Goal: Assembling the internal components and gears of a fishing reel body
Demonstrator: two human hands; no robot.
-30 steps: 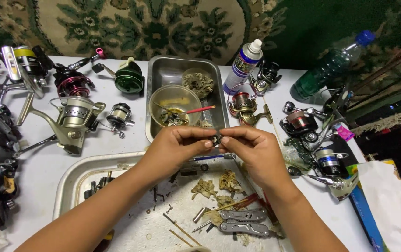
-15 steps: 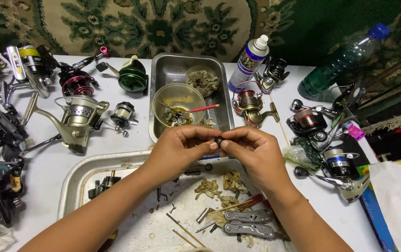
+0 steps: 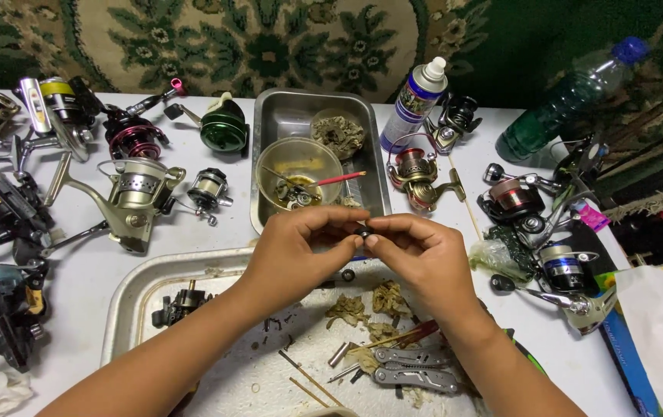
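Currently pinching small dark part (image 3: pixel 363 231) between my left hand (image 3: pixel 301 247) and right hand (image 3: pixel 420 255) fingertips | hovering over tray's rear rim (image 3: pixel 192 262) | reels crowding both sides.

The small dark part (image 3: pixel 363 231) is mostly hidden by pinching fingertips (image 3: pixel 347 238).

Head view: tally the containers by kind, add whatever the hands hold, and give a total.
Metal trays: 2
Clear plastic bowls: 2
Spray can: 1
Green plastic bottle: 1
Small dark part, pinched between the left hand and the right hand: 1
Total: 7
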